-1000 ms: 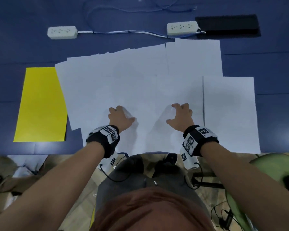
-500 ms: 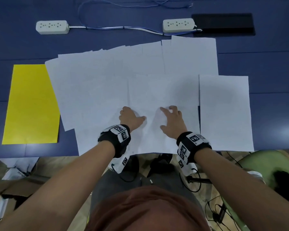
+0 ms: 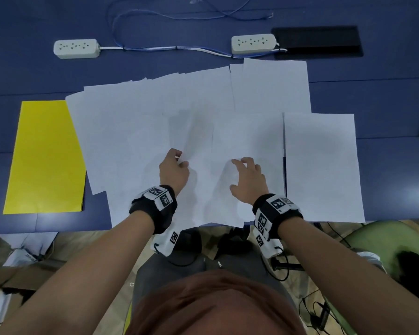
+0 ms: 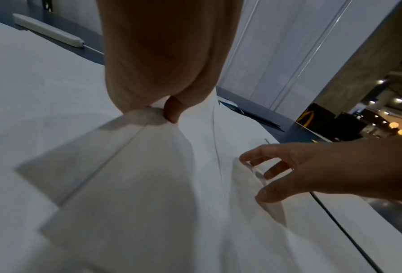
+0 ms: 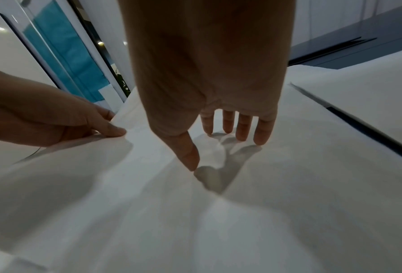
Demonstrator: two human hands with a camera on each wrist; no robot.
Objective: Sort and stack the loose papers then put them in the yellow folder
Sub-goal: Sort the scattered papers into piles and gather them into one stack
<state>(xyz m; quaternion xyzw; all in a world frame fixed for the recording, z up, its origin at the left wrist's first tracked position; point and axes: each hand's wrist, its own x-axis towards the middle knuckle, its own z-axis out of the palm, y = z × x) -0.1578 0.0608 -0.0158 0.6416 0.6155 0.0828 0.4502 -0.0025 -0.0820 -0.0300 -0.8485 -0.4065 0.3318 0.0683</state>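
Many thin loose papers [image 3: 203,112] fan across the bench [image 3: 385,93] right of the yellow folder [image 3: 44,155]; our left hand [image 3: 173,169] pinches one limp sheet's edge, our right hand [image 3: 248,181] presses spread fingertips [image 5: 260,136] beside it, so we judge edges the likeliest hold.

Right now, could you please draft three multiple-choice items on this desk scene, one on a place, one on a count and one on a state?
1. Where does the yellow folder lie relative to the loose papers?
A. on the person's left of them
B. on top of them
C. on the floor

2. How many white power strips are on the table?
A. none
B. two
C. five

3. What is the left hand doing?
A. holding a pen
B. pinching a sheet's edge
C. resting on the folder

Key: 1 A, it lies flat left of the sheets. 2 B, one power strip sits far left, another mid-table. 3 B, thumb and fingers clamp the paper's raised edge.
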